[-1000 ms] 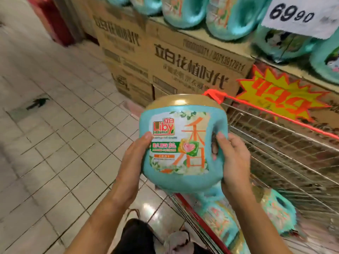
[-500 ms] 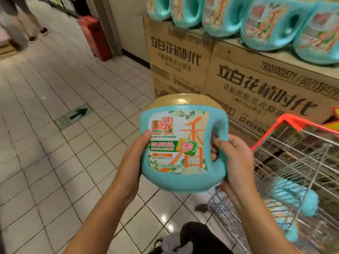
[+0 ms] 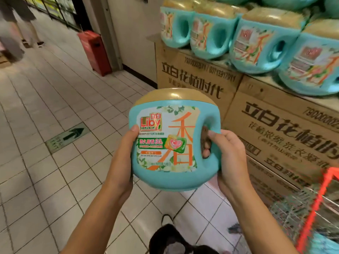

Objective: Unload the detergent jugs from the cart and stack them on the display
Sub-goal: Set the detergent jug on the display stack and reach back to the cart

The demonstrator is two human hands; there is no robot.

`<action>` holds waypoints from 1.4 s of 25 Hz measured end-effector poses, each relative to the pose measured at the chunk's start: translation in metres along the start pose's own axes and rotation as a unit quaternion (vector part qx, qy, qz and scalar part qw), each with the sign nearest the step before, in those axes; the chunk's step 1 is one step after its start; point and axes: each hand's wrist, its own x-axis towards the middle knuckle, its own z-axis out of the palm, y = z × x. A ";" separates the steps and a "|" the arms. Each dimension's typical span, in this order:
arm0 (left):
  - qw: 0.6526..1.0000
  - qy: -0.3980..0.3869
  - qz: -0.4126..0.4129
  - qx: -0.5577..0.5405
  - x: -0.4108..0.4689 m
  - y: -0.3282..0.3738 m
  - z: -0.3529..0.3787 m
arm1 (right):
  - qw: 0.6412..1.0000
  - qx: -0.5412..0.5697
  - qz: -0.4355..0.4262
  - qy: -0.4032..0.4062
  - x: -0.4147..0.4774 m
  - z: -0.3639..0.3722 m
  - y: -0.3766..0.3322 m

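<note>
Evidently the detergent jug (image 3: pixel 174 142) is carried two-handed because it is bulky and, I judge, heavy. It hangs in mid-air between the hands, upright, with the label toward the wearer and the gold cap on top. The right hand (image 3: pixel 227 156) takes the load at the moulded handle. Its fingers (image 3: pixel 206 143) are threaded through the opening and curled round the grip, with the thumb over the top. The left hand (image 3: pixel 121 162) steadies the opposite side. Its thumb lies flat on the label's edge and its palm cups the wall. Its other fingers pass behind the jug, out of sight, so it clasps rather than merely touches.

Up and to the right of the right-hand fingers, well apart, the display jugs (image 3: pixel 256 46) stand in a row on cardboard boxes (image 3: pixel 275 129), handles turned toward the aisle. That probably explains gripping this one by its handle for placing. Below those fingers, at the lower right, a blurred corner of the cart (image 3: pixel 320 198) shows. Both forearms reach forward and converge on the jug, wrists roughly level.
</note>
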 end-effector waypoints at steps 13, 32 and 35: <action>0.992 -0.079 0.086 -0.057 0.281 0.085 0.001 | 0.993 -0.029 -0.112 0.018 0.234 0.121 -0.050; 0.903 -0.398 0.157 -0.037 0.648 0.260 0.033 | 0.917 -0.167 -0.325 0.156 0.465 0.293 -0.137; 0.897 -0.405 0.170 -0.055 0.680 0.268 0.063 | 0.880 -0.301 -0.301 0.210 0.490 0.289 -0.164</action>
